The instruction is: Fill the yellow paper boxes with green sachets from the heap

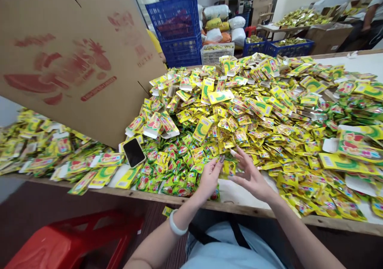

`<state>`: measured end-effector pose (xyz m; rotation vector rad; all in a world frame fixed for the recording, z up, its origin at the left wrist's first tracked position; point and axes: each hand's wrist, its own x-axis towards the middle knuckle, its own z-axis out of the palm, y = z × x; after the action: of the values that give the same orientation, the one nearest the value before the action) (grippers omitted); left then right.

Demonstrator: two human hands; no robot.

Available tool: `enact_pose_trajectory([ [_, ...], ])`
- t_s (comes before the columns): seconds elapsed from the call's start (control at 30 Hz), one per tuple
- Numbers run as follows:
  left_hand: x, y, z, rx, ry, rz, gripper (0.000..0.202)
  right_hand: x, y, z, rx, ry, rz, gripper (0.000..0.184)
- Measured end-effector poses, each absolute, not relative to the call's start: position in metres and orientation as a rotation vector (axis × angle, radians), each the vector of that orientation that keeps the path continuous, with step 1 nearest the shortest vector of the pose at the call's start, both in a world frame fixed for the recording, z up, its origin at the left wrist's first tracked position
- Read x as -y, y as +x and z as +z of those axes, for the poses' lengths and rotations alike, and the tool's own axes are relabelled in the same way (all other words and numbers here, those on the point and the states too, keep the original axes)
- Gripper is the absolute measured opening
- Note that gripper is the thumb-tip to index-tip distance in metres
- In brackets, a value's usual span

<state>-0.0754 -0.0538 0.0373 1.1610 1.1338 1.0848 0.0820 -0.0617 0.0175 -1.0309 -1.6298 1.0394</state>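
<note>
My left hand [210,176] is over the front of the heap, thumb and fingers pinched together; what the pinch holds, if anything, I cannot make out. Close by on the right, my right hand [253,178] has its fingers apart and holds nothing. A yellow candy sachet [229,168] shows between the two hands. Green sachets with watermelon pictures [179,173] are piled beside my left hand. Yellow sachets [287,157] spread out beyond and to the right of my right hand. Flat yellow-and-green cartons [220,97] lie scattered on top of the heap.
A large cardboard box [74,57] leans over the table's left side. Near its lower corner lies a phone [134,152]. A red plastic stool [54,245] stands at the lower left. Blue crates [179,26] are stacked behind the table; another person's arm [369,18] shows at the far right.
</note>
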Motion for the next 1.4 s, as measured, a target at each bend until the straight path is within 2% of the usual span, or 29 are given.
enact_pose_trajectory([
  [0.1, 0.047, -0.068, 0.035, -1.158, 1.439, 1.165, 0.053, 0.065, 0.081, 0.010, 1.491, -1.049, 1.091, 0.055],
  [0.17, 0.029, -0.073, 0.032, -1.226, 1.738, 1.185, 0.047, 0.063, 0.085, 0.008, 1.503, -1.092, 0.968, 0.038],
  [0.23, 0.000, -0.088, 0.032, -1.402, 2.008, 1.162, 0.042, 0.064, 0.094, 0.002, 1.612, -1.128, 0.744, 0.031],
  [0.33, -0.053, -0.117, 0.038, -1.810, 2.225, 1.082, 0.070, 0.072, 0.110, -0.021, 1.911, -1.232, 0.362, 0.027],
  [0.4, -0.079, -0.132, 0.045, -1.988, 2.293, 0.957, 0.084, 0.080, 0.117, -0.040, 2.097, -1.284, 0.285, 0.029],
  [0.47, -0.087, -0.140, 0.053, -1.997, 2.342, 0.909, 0.085, 0.086, 0.121, -0.053, 2.121, -1.272, 0.416, 0.029],
  [0.57, -0.062, -0.136, 0.063, -1.759, 2.213, 1.184, 0.078, 0.085, 0.119, -0.053, 1.800, -1.149, 0.846, 0.019],
  [0.67, -0.014, -0.119, 0.065, -1.374, 1.799, 1.465, 0.066, 0.076, 0.108, -0.036, 1.359, -0.942, 1.271, 0.029],
  [0.73, 0.017, -0.109, 0.058, -1.152, 1.581, 1.446, 0.057, 0.072, 0.098, -0.021, 1.201, -0.821, 1.412, 0.033],
  [0.83, 0.047, -0.105, 0.042, -0.995, 1.459, 1.271, 0.052, 0.075, 0.088, 0.003, 1.282, -0.768, 1.339, 0.025],
  [0.93, 0.057, -0.114, 0.042, -0.960, 1.516, 1.071, 0.061, 0.084, 0.090, 0.025, 1.579, -0.805, 1.076, 0.016],
  [1.0, 0.057, -0.121, 0.053, -0.970, 1.633, 0.897, 0.066, 0.091, 0.095, 0.034, 1.777, -0.826, 0.935, 0.019],
  [1.1, 0.053, -0.121, 0.070, -0.995, 1.758, 0.621, 0.059, 0.100, 0.104, 0.039, 1.943, -0.869, 0.868, 0.026],
  [1.17, 0.049, -0.117, 0.074, -1.031, 1.701, 0.576, 0.058, 0.103, 0.110, 0.037, 1.925, -0.913, 0.918, 0.022],
  [1.27, 0.047, -0.108, 0.068, -1.158, 1.571, 0.767, 0.057, 0.104, 0.116, 0.032, 1.611, -0.937, 1.198, 0.014],
  [1.4, 0.056, -0.097, 0.052, -1.078, 1.516, 0.832, 0.046, 0.103, 0.111, 0.032, 1.291, -0.903, 1.441, 0.024],
])
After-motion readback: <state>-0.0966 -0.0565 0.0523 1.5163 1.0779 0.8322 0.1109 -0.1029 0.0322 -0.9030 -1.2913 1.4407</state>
